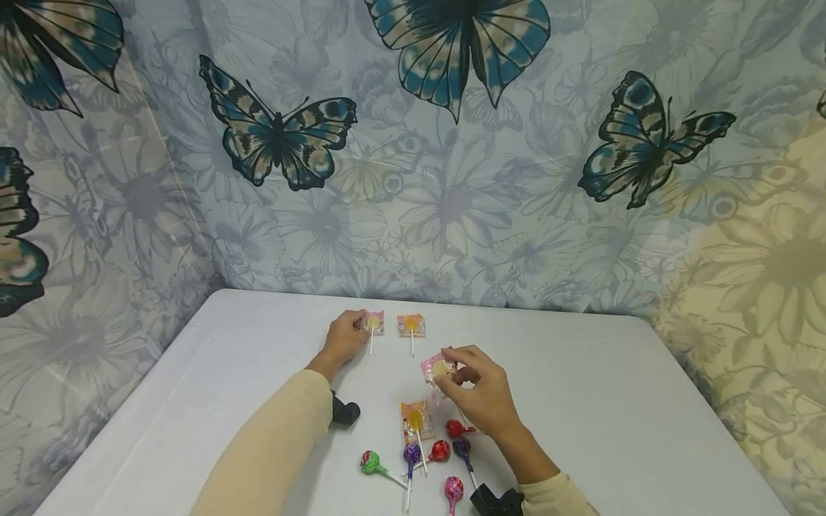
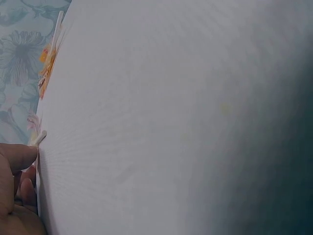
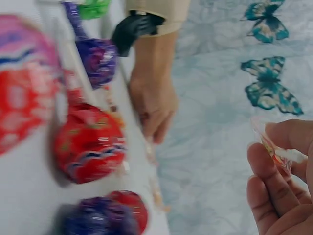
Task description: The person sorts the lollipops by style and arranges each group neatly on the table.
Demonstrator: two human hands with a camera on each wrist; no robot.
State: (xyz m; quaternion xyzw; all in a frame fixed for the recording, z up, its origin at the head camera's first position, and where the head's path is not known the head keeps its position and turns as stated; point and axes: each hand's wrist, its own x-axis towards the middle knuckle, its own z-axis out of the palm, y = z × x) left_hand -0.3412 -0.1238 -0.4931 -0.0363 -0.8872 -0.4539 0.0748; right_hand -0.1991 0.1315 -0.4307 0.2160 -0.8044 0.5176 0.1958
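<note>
1. Over the middle of the table, toward its right, a pink-wrapped flat lollipop (image 1: 436,368) hangs in the right hand (image 1: 480,390); thumb and fingertips pinch its wrapper, and the right wrist view shows it edge-on.
2. That lollipop lies to the far left of the right palm. Its wrapper leads, and its white stick (image 3: 293,155) runs back toward the palm, so its long axis seems to slant from far left to near right.
3. Beyond it and to the left, a second pink-wrapped lollipop (image 1: 374,322) and an orange-wrapped lollipop (image 1: 411,326) lie side by side, sticks pointing near.
4. At the left edge of that second pink wrapper is the left hand (image 1: 340,342), fingers bent; I cannot tell whether it pinches the wrapper or only touches it. It is the nearer hand to this far pair.
5. Just nearer than the right hand lies another orange-wrapped lollipop (image 1: 414,416), its stick slanting near and right.
6. Around its near end lie round lollipops: green (image 1: 371,462) on the left, purple, red and pink ones to the right.
7. All this rests on a white table (image 1: 613,401); a butterfly-print cloth (image 1: 452,193) hangs at the far side.
</note>
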